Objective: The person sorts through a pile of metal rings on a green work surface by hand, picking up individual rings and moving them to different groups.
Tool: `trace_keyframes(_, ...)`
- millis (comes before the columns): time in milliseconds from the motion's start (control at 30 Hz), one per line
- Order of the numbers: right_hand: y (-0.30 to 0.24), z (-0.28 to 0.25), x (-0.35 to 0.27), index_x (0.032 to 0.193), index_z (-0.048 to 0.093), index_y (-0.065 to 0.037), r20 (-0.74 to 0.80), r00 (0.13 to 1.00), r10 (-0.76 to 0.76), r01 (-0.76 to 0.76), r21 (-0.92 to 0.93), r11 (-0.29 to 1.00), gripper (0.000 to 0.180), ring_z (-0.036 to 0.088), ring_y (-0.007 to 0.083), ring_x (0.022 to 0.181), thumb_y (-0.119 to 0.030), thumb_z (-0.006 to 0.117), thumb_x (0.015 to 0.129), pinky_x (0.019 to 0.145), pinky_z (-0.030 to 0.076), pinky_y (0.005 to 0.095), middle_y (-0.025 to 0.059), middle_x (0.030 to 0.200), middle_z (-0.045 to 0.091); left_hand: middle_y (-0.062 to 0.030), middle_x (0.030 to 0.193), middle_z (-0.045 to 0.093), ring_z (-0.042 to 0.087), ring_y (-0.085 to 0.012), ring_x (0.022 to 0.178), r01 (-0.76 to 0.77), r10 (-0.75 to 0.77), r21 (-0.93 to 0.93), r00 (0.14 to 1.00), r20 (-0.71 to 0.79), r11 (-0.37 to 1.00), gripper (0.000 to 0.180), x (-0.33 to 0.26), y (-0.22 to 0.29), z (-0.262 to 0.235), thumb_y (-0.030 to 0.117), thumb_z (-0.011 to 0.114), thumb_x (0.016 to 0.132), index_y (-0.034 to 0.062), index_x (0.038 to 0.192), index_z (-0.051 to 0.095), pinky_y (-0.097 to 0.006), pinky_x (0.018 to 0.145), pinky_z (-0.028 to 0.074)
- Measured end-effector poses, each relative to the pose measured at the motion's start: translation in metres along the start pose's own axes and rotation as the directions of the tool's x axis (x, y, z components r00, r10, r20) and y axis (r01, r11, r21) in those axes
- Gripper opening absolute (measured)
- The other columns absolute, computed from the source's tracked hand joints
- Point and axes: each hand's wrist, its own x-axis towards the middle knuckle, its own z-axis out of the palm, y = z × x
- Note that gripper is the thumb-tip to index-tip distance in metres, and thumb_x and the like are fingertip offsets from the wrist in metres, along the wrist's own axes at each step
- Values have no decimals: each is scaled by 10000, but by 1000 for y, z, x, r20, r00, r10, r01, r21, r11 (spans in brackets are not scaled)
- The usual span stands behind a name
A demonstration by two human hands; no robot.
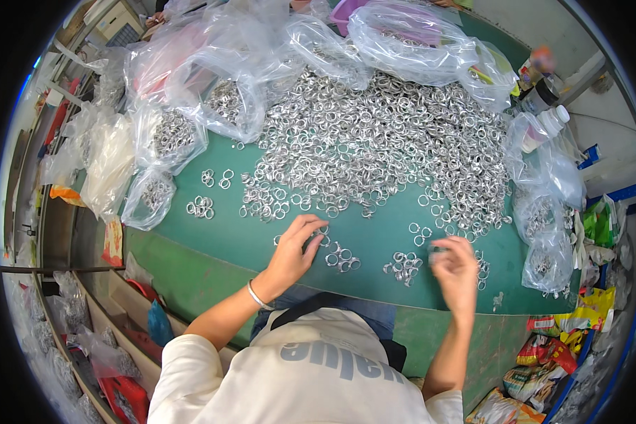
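Note:
Silver-coloured metal rings lie in a large heap [374, 141] on the green tabletop [261, 247]. My left hand [295, 253] is at the near side of the heap, fingers bent and thumb apart from them, with a few rings [324, 239] at its fingertips. To its right is a small cluster of rings [343, 258]. My right hand [455, 267] is smeared by motion, its fingers curled down; a greyish blur shows at its fingertips. Between the hands sits another small ring cluster [403, 268], and a few loose rings [420, 233] lie just beyond it.
Clear plastic bags of rings line the left [171, 134], the back [403, 28] and the right [544, 261] of the table. Small ring groups [201, 207] lie at the left. A white bottle [552, 121] stands at the right. Colourful packages [544, 353] are on the floor.

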Motion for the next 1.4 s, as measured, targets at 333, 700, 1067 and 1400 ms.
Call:
trace_keyframes(333,-20,99,1,1054,606,6,453,884,-116,301,-361,883,246,579,309,758,57,597,813,697,474,383,145,991,511,-115,1096,575,616,-312,868,-59,59,-11,997,40,998,270,6,-12,-6,-40,613,836,31,1097,612,-363,719,506)
trace_keyframes(700,-20,126,-15,1110,561,30,470,878,-88,240,-273,932,293,591,286,773,65,610,823,691,488,372,154,1054,490,-117,1079,596,616,-290,947,34,-24,-129,997,78,991,285,-1,-13,-9,-78,642,798,13,1068,636,-350,802,511)
trace_keyframes(1067,-35,138,-9,1230,509,-7,473,875,-100,260,-285,923,497,591,291,817,3,699,771,694,491,392,139,1152,467,-119,1077,599,618,-276,921,36,-48,-80,986,-162,996,296,-14,-18,-24,-87,630,807,11,1086,618,-313,774,497)
trace_keyframes(1400,-40,154,-17,1300,433,-5,574,817,-55,313,-362,878,676,603,388,903,-31,763,710,719,518,445,174,1232,390,-128,1061,622,617,-265,970,101,-129,-199,983,-131,975,297,-20,-19,-25,-113,631,786,-8,1064,631,-323,841,493)
